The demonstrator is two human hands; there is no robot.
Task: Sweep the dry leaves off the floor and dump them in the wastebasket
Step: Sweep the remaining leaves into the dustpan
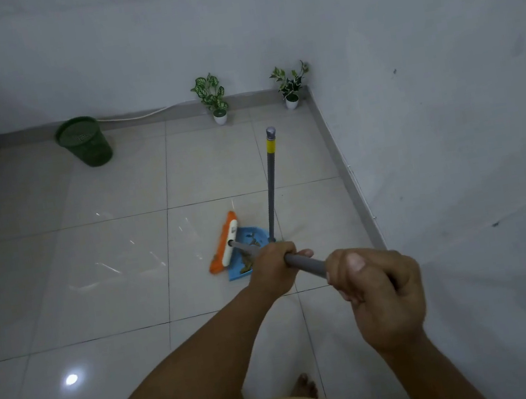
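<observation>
Pale glossy floor tiles (109, 188) meet grey walls at a corner. Both hands are wrapped around the grey broom handle (303, 263): the left hand (273, 267) lower down, the right hand (380, 294) nearer the top. The broom's orange head (223, 242) rests at the edge of a blue dustpan (253, 235), where dry leaves (247, 259) lie. The dustpan's upright grey pole (271, 184) stands free. A green wastebasket (84, 140) sits well apart by the far wall, near two potted plants (212, 99).
</observation>
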